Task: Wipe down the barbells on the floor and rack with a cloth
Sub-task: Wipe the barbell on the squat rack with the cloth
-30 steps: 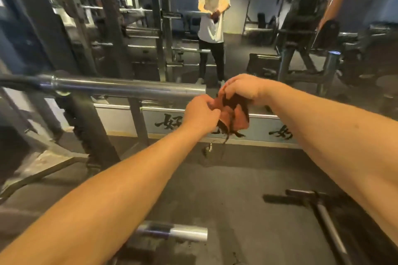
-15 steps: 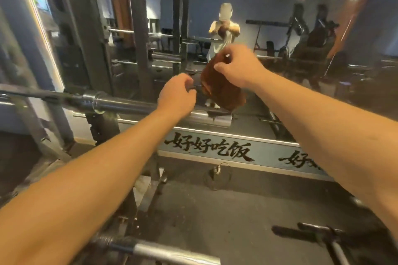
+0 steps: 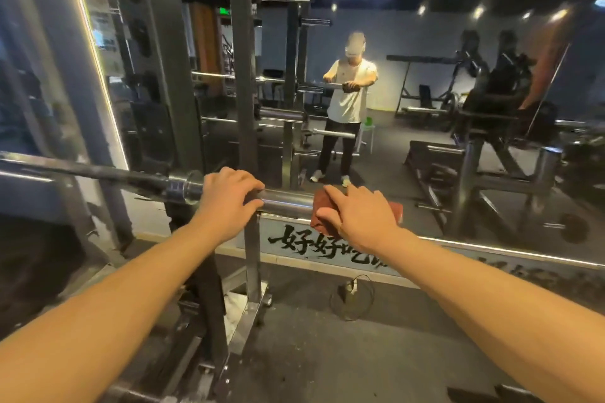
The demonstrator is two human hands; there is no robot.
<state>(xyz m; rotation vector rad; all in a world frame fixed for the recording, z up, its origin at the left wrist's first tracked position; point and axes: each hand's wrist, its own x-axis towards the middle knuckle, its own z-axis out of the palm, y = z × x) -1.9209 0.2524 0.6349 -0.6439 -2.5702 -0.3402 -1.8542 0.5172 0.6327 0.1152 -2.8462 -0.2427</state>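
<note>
**Head view.** The barbell [image 3: 98,172] is resting level across the rack [image 3: 244,91], in front of a wall mirror [image 3: 425,91] and well above the floor [image 3: 311,353]. Its polished sleeve [image 3: 288,203] is projecting to the right past the collar.

The left hand [image 3: 229,198] is gripping the sleeve just beside the collar, with the fingers curled over the top. The right hand [image 3: 358,216] is clasping a reddish-brown cloth [image 3: 395,211] around the outer end of the sleeve. The fingers are draping over it and the thumb is pressing on the near side.

*Handling.*
- **Barbell:** It is reading as rigid steel, probably heavy, and best left seated on the rack while it is wiped.
- **Sleeve:** The chrome surface is likely slick, and a sleeve of this type may spin on the shaft. The bare hand near the collar is therefore serving well as a brake.
- **Cloth:** It is soft, light and limp, and is conforming to the round bar. It should be wrapped fully round and held with moderate squeeze, so that it slides along the metal rather than bunching or slipping off the open end.
</note>
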